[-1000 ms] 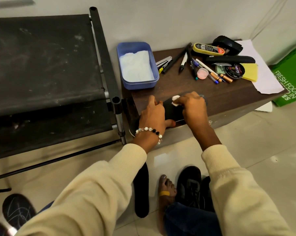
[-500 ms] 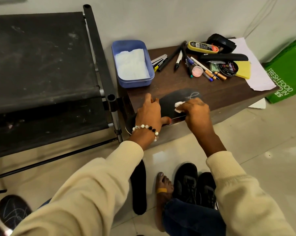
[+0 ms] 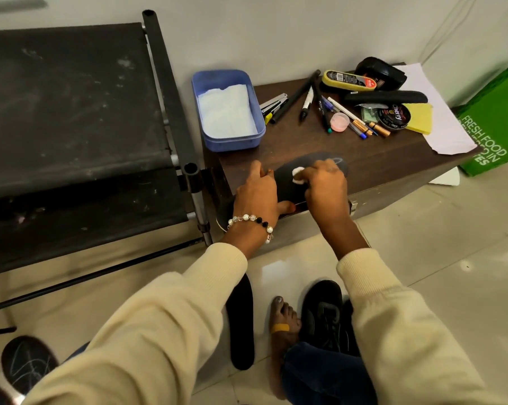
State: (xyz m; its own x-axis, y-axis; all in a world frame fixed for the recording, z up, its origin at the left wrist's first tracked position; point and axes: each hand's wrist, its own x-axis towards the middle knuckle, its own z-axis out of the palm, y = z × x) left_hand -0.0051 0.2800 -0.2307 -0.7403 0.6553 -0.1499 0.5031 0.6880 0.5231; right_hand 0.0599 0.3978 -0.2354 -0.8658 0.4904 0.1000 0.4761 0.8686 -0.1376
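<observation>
Cotton pad [image 3: 298,174], small and white, is pinched in my right grip [image 3: 326,188]: the fingertips are curled tight around it, and the pad pokes out just left of the knuckles. It is pressed onto the black insole [image 3: 286,187] lying directly under this grip. The insole's toe end, with a faint scribble on it, shows just beyond the fingers.

My left grip [image 3: 257,197] sits just left of the right one, close to it but not touching. It clamps the same insole, with its fingers bent over the top and its thumb tucked along the near edge. The heel end of the insole runs under this grip and hangs off the front of the brown surface [image 3: 378,159].

Beyond the left grip stands a blue tub [image 3: 232,143] holding folded white tissue [image 3: 226,112]. Farther out from the right grip lie scattered pens [image 3: 307,103], and a polish tin [image 3: 393,115] rests beside a yellow sponge [image 3: 421,118]. On the floor, below both wrists and nearer to me, lie a second insole [image 3: 241,323] and black shoes [image 3: 323,311].
</observation>
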